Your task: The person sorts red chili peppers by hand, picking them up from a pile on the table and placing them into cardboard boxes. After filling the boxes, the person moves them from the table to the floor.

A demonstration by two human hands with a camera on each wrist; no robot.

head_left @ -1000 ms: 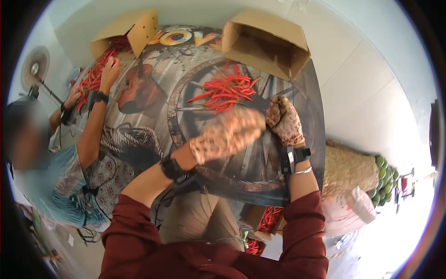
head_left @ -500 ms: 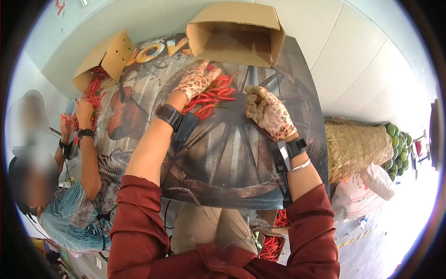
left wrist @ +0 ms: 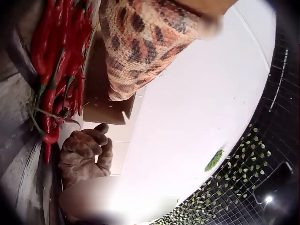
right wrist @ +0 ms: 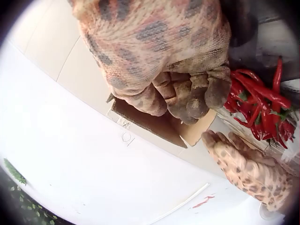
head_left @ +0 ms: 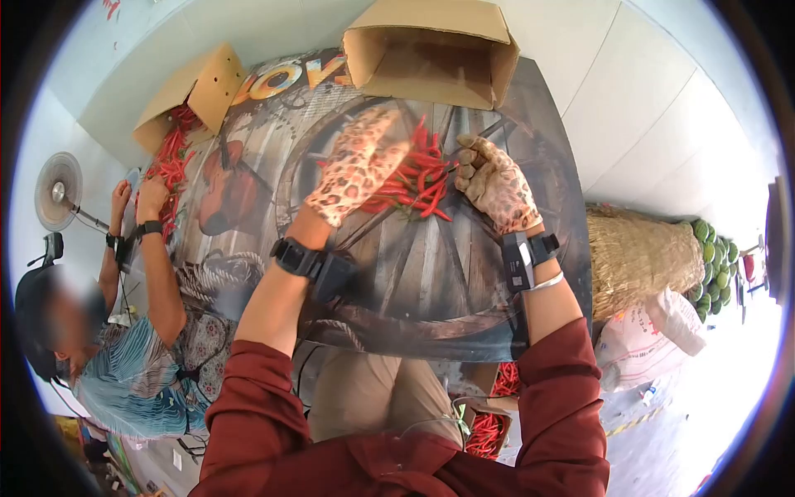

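A pile of red chilies (head_left: 421, 178) lies on the printed tabletop between my hands, some with green stems. My left hand (head_left: 358, 166), in a leopard-print glove, is at the pile's left side and blurred in the head view. The right wrist view shows this left hand (right wrist: 251, 168) with straight fingers beside the chilies (right wrist: 262, 105). My right hand (head_left: 498, 189), in a matching glove with soiled fingertips, stays just right of the pile. Its fingers (right wrist: 197, 101) are loosely curled, and nothing shows in them.
An open cardboard box (head_left: 431, 62) lies on its side at the table's back. On the left, another person (head_left: 124, 348) handles chilies (head_left: 171, 161) spilling from a second box (head_left: 211, 87). Boxes of chilies (head_left: 487, 435) stand below the front edge. Right of the table are a sack (head_left: 654, 340) and watermelons (head_left: 714, 265).
My left hand went from in front of the pile to its far left side, then came slightly nearer. My right hand stayed right of the pile. The head view shifted.
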